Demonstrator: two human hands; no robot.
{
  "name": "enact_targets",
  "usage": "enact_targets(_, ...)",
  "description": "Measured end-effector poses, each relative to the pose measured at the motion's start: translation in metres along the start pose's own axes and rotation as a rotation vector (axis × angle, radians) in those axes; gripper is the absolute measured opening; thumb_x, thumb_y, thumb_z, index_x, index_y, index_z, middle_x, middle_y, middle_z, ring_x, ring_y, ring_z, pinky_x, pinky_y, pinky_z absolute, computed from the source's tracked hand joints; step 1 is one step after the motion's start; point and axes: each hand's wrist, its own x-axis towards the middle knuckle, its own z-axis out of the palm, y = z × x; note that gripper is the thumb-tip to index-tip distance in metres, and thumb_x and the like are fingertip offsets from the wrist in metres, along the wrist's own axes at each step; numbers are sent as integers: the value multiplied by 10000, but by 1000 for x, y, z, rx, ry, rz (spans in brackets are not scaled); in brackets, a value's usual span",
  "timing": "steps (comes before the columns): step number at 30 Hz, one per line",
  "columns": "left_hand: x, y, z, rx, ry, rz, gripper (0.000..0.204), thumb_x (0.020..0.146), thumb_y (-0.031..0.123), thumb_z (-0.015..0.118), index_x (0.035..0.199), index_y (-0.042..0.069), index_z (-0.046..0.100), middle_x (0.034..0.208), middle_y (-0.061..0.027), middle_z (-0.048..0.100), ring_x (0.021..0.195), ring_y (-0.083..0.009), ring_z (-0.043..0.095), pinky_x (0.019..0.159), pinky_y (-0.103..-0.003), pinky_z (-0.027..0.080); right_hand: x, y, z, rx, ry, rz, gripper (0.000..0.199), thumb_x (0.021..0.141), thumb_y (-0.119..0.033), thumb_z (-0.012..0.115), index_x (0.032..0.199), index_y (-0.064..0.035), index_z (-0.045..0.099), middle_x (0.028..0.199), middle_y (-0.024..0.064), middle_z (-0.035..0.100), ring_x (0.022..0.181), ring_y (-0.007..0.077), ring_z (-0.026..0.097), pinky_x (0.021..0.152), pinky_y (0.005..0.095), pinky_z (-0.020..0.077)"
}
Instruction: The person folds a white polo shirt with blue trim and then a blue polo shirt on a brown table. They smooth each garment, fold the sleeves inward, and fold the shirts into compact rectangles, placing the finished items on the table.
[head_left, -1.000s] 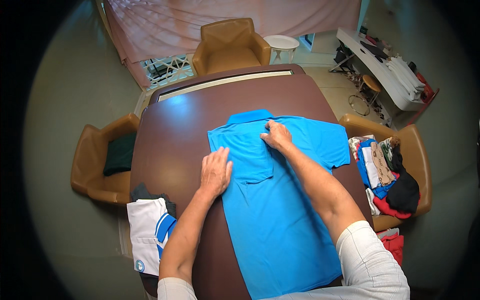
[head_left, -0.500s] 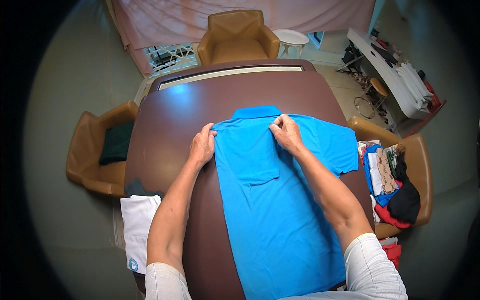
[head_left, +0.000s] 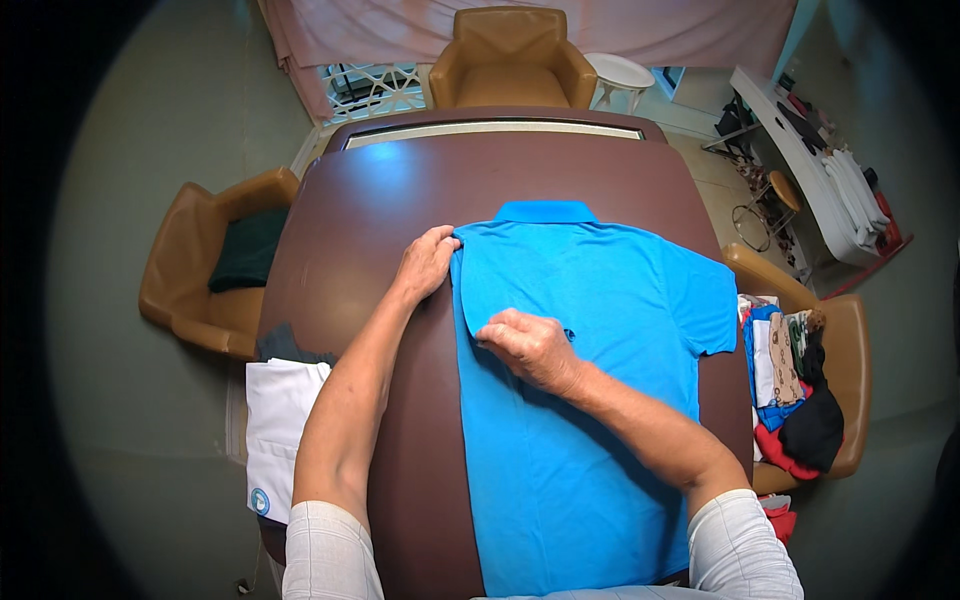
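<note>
A home dining room: a brown table (head_left: 360, 210) with 3 tan chairs (head_left: 510, 60), curtains (head_left: 640, 20) beyond, clothes (head_left: 790, 390) piled at right.

Shirt flat on counter, chairs around it.

Lying lengthwise on the counter (head_left: 360, 230): a polo shirt (head_left: 590, 400), collar at the far end, hem at the near edge, left sleeve folded in over the chest. Left hand (head_left: 425, 262) at the shirt's left shoulder; right hand (head_left: 530, 345) on the folded sleeve, nearer the middle. Behind the counter, one armchair (head_left: 512, 60); to the left, a second chair (head_left: 205, 265) with a folded garment (head_left: 245, 250) on its seat; to the right, a third chair (head_left: 830, 390) under a pile of clothes (head_left: 790, 385). Left of the near edge, a folded white garment (head_left: 280, 420).
</note>
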Motion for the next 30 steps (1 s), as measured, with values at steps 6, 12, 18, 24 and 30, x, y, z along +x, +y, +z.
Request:
enact_targets(6,-6,14,3,-111,-21,-44,596,1001,256,696,1478,-81,572,1332,-239,737,1268,-304,704,1091,-388,539,-12,1,11,-38,-81,25,135,856,-68,842,970,-80,770,927,64,736,823,254,719,700,381,597)
enact_targets(12,10,-1,9,-131,40,-88,550,980,57,661,1493,-99,542,1326,-240,739,1259,-274,712,1073,-355,562,-17,-3,18,-16,-138,2,50,924,-119,746,970,-101,751,866,58,645,799,261,650,722,395,560)
enact_targets(18,18,-1,19,-85,110,-120,490,959,-5,570,1445,-46,619,1294,-196,770,1233,-273,734,1100,-358,550,-23,-1,20,-5,-134,23,63,926,-105,725,980,-93,755,874,53,637,807,253,638,735,390,555)
enact_targets(24,19,-2,19,-102,137,-127,494,947,46,657,1432,-46,633,1280,-195,776,1223,-265,740,1081,-353,564,-25,-2,23,-14,-130,7,91,916,-87,700,983,-93,761,889,55,636,815,249,631,738,386,551)
enact_targets(30,16,2,20,-107,123,-128,576,921,122,756,1449,-58,616,1301,-212,763,1209,-279,746,1061,-371,581,-25,-5,27,-31,-95,15,105,891,-90,732,989,-83,770,877,54,645,818,249,632,734,399,541)
